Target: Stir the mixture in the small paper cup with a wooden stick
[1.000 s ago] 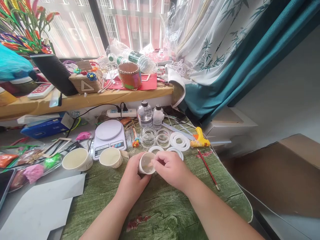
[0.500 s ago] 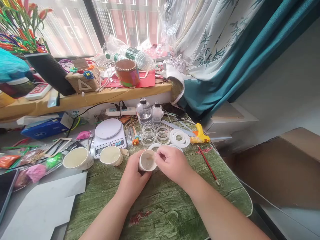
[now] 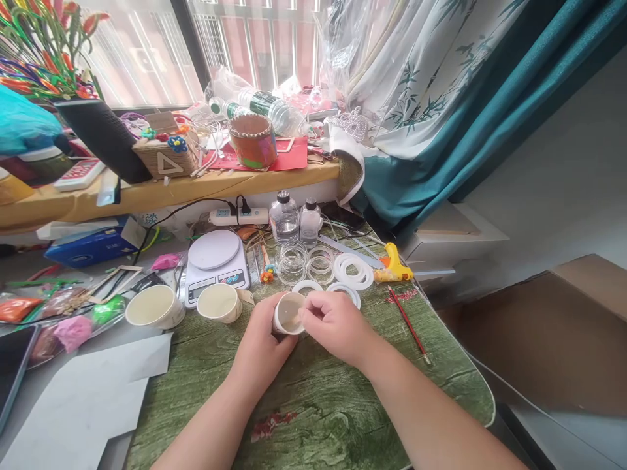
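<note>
At the green wood-grain bench (image 3: 313, 418), we log a small white cup (image 3: 289, 314) held between both hands, above the bench's middle. Left hand (image 3: 259, 346) supports it from below, its fingers (image 3: 267, 320) closed around the wall; right hand (image 3: 336, 326) comes in from the side, its fingers (image 3: 311, 312) curled against the rim. Little has changed over the last second: same grip, same spot. Just beyond lie white rings (image 3: 351, 271) and clear rings (image 3: 306, 264); another cup (image 3: 219, 303) stands by a digital kitchen scale (image 3: 215, 261).
</note>
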`<state>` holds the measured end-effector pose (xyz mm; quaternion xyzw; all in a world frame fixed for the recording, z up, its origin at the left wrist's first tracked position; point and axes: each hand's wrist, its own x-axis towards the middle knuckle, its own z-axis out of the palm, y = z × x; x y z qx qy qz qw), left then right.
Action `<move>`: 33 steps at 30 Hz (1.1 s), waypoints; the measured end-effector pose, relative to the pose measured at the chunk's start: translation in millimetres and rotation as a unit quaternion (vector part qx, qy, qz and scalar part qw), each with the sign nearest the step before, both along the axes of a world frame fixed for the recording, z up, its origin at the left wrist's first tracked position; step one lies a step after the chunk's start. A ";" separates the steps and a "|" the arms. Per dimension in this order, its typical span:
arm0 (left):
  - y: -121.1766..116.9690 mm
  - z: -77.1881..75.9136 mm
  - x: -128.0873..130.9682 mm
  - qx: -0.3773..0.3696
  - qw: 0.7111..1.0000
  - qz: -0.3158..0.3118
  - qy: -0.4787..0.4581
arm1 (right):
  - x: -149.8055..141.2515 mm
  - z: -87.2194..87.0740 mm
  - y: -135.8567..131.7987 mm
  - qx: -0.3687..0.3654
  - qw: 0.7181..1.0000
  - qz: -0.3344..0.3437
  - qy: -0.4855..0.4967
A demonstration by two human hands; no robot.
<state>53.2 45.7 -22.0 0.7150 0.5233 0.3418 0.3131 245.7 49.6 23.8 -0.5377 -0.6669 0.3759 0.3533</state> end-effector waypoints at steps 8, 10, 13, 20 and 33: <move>-1.3 4.3 2.3 0.008 1.000 0.002 0.002 | 3.1 1.4 1.1 -0.010 1.000 -0.019 0.011; -1.7 4.7 2.2 0.007 1.000 0.001 0.004 | 3.5 2.0 1.5 -0.028 1.000 0.003 0.011; -2.1 4.5 2.1 0.006 1.000 0.001 0.003 | 3.5 1.5 2.4 -0.011 0.999 0.015 0.026; -2.9 5.7 2.3 0.015 1.000 -0.012 -0.001 | 3.2 0.0 1.8 0.001 1.000 -0.009 0.001; -2.0 4.4 1.7 0.017 1.000 -0.013 -0.006 | 0.6 -0.8 1.2 -0.007 1.000 0.001 0.017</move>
